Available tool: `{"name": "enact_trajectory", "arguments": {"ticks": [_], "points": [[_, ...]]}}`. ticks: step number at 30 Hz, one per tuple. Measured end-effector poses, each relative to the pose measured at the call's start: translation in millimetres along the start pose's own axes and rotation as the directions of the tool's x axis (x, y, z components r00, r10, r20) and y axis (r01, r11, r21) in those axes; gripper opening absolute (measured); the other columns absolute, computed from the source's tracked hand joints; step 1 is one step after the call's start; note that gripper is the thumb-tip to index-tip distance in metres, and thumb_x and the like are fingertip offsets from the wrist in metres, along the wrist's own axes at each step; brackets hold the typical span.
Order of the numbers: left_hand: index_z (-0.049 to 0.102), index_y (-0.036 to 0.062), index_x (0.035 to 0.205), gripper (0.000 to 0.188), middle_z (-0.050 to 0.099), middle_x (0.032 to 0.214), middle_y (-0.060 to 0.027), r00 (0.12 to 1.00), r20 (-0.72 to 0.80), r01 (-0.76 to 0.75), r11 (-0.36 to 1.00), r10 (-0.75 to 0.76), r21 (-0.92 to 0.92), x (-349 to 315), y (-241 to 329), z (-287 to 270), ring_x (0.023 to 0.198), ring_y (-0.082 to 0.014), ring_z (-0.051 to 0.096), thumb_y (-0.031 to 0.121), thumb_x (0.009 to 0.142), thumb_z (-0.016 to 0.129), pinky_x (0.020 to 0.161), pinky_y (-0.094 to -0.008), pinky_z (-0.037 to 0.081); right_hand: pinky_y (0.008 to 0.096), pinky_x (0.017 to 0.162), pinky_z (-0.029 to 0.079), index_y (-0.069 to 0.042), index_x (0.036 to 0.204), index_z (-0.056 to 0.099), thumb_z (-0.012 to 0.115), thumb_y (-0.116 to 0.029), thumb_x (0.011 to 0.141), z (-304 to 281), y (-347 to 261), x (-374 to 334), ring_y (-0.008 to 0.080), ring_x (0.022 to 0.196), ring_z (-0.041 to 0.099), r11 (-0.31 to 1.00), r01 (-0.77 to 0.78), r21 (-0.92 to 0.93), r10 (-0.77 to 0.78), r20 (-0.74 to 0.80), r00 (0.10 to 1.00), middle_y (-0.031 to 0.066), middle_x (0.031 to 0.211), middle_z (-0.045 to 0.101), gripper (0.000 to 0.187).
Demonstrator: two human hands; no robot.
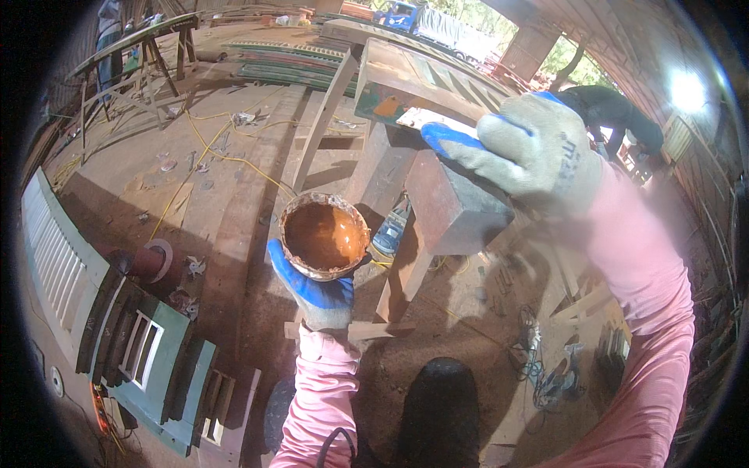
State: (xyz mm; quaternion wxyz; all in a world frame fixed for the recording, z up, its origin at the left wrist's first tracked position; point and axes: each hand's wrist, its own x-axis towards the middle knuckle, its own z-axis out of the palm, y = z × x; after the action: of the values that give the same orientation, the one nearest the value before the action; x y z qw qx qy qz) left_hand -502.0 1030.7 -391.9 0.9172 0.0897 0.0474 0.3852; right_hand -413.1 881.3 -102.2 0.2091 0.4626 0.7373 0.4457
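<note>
My left hand (320, 295), in a grey glove with blue fingers, holds up a round bowl (291, 255) from beneath. Wet orange-brown paste (324, 234) fills much of it, and dried smears crust the rim. My right hand (527, 152), gloved alike, is closed on a flat pale piece (425, 118) with reddish stains; its far part is hidden under the fingers. This piece lies by the upper edge of a wooden louvered frame (377, 74). An orange patch (387, 106) marks the frame's green-stained end. I cannot tell whether the pale piece touches the wood.
A dark block-shaped support (456, 203) stands under the frame. Green louvered panels (160, 351) lean at the left, by a cable reel (160, 260). Yellow cord (207, 148) crosses the floor. A blue power tool (392, 228) lies below. Another person (612, 113) bends over at the right.
</note>
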Motion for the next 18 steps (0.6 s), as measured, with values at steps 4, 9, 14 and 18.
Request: {"name": "enact_trajectory", "arguments": {"ticks": [4,9,14,18], "points": [[0.057,0.0247,0.142,0.062,0.061,0.141,-0.0048,0.996,0.073,0.051,0.997,-0.047,-0.054,-1.4,-0.7,-1.6,0.126,-0.0304,0.061,0.067,0.099,0.046,0.1,-0.0564,0.055,0.0324,0.064,0.055,-0.016,0.128,0.071,0.067,-0.014,0.077,7.8,7.4,-8.2,0.0167,0.078,0.064,0.993,0.055,-0.106,-0.055,0.004,0.998,-0.0027,0.085,0.06,0.051],[0.058,0.0241,0.141,0.06,0.06,0.141,-0.0064,0.998,0.061,0.024,0.998,-0.021,-0.056,4.3,2.4,-5.6,0.125,-0.0311,0.062,0.066,0.099,0.047,0.098,-0.0553,0.056,0.0335,0.055,0.045,-0.015,0.131,0.069,0.076,-0.006,0.071,-3.2,1.7,-4.9,0.0172,0.066,0.053,1.0,0.029,-0.011,-0.028,0.04,0.999,0.0,0.08,0.052,0.061],[0.057,0.0236,0.142,0.062,0.06,0.142,-0.0073,0.999,0.042,-0.02,1.0,0.021,-0.008,10.3,-4.0,-13.4,0.127,-0.0318,0.061,0.066,0.098,0.048,0.1,-0.0561,0.055,0.0331,0.056,0.045,-0.015,0.126,0.072,0.077,-0.006,0.073,4.9,2.2,2.6,0.0182,0.068,0.054,0.999,0.01,-0.04,-0.011,-0.029,1.0,0.0008,0.08,0.053,0.054],[0.055,0.0235,0.144,0.064,0.059,0.143,-0.0079,0.999,0.039,-0.016,0.999,0.017,-0.035,4.7,-4.4,-7.2,0.128,-0.0318,0.06,0.067,0.098,0.047,0.101,-0.0576,0.054,0.0344,0.062,0.051,-0.016,0.124,0.073,0.071,-0.013,0.076,5.7,-0.7,-7.9,0.0184,0.075,0.06,0.997,-0.028,-0.072,0.034,0.09,0.995,-0.0002,0.082,0.055,0.048]]}}
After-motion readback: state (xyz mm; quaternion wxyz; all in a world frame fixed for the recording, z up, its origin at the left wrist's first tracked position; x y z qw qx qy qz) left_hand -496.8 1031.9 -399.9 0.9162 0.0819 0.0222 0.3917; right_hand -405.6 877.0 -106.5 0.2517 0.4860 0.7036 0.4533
